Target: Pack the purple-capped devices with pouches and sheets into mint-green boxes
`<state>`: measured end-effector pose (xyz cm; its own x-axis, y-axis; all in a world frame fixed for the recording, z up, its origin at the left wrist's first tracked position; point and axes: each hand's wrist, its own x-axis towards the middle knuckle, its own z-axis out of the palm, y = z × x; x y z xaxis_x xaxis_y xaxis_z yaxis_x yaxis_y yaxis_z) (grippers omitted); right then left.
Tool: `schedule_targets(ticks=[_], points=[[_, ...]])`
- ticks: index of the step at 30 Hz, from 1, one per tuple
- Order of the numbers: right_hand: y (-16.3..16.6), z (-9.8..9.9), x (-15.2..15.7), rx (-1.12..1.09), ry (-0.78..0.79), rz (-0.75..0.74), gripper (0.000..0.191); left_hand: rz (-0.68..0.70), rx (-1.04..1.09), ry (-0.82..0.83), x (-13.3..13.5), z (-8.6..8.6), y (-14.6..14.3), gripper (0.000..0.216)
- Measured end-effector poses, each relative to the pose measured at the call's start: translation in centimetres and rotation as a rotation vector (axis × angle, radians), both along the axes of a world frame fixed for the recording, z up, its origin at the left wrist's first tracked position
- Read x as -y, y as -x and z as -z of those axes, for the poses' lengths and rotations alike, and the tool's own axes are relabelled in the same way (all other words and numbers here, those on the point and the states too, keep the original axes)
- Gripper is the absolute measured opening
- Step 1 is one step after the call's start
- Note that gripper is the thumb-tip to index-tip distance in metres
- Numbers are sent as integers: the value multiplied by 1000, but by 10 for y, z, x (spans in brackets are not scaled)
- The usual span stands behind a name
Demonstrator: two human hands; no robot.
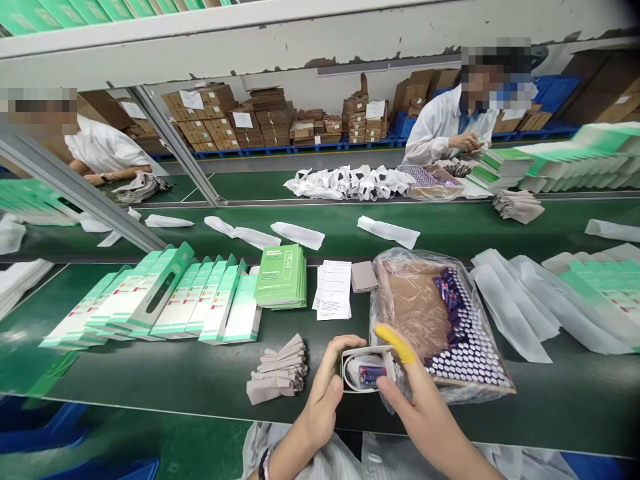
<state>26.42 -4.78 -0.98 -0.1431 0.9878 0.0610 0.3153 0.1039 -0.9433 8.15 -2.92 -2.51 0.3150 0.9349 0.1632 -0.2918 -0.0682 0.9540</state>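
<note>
My left hand (323,393) grips the left end of a small white open box (367,370) with purple batteries inside. My right hand (417,397) has a yellow cot on its forefinger; the thumb and forefinger pinch the box's right side. The box is held just above the near edge of the green bench. Right beside it stands a cardboard tray of purple batteries (463,327) lined with clear plastic.
Grey folded cards (280,373) lie left of my hands. Further left lie green-and-white boxes (165,300), a stack of green booklets (283,275) and white leaflets (334,288). White sleeves (515,307) sit at right. Two people in white coats work across the conveyor.
</note>
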Motion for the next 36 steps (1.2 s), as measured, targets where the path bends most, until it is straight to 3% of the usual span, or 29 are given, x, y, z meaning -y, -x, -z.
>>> schedule_targets(ticks=[2,5,10,12,15,18,20,22,25,28,33,36], points=[[9,5,-1,-237,157,-43,52,58,14,49,2,-6,-1,53],[16,9,-4,-515,233,-72,56,14,-24,45,3,-8,-8,47],[24,6,-8,-676,313,-10,36,-166,-21,-59,2,-1,-23,33],[26,7,-10,-672,253,16,35,-254,-48,-203,0,1,-23,26],[20,10,-13,-649,156,15,24,-354,-204,-584,-6,1,-10,27],[2,14,-18,-479,58,-73,19,-318,-462,-964,-12,1,8,22],[-12,15,-21,-292,-82,-161,23,-284,-533,-1045,-14,0,16,35],[-22,13,-24,-88,-285,-271,28,-271,-514,-982,-13,-2,19,37],[-28,8,-28,133,-486,-402,50,-229,-526,-851,-9,-11,17,9],[-26,1,-31,170,-489,-418,54,-193,-538,-768,-6,-22,16,18],[-22,-10,-32,74,-486,-406,39,-177,-450,-434,-3,-35,18,12],[-20,-12,-29,52,-469,-365,34,-156,-501,-495,-3,-35,20,12]])
